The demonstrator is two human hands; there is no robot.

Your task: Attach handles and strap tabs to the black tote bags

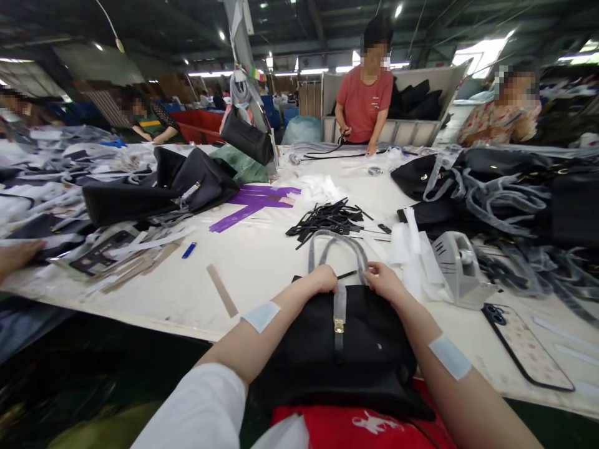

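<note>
A black handbag (346, 349) lies at the near table edge, partly on my lap, with wrapped grey handles (334, 246) arching away from me and a strap with a gold clasp (339, 325) down its middle. My left hand (322, 279) is curled on the bag's top edge at the left of the strap. My right hand (384, 279) pinches the top edge on the right, by the handle base. A thin black strip pokes out between both hands.
A pile of black strips (327, 219) lies beyond the bag. A tape dispenser (456, 265) and a phone (526, 346) sit to the right; more black bags (187, 184) and purple tape (255, 202) to the left. Co-workers stand across the table, and another person's hand (19, 254) rests at the left edge.
</note>
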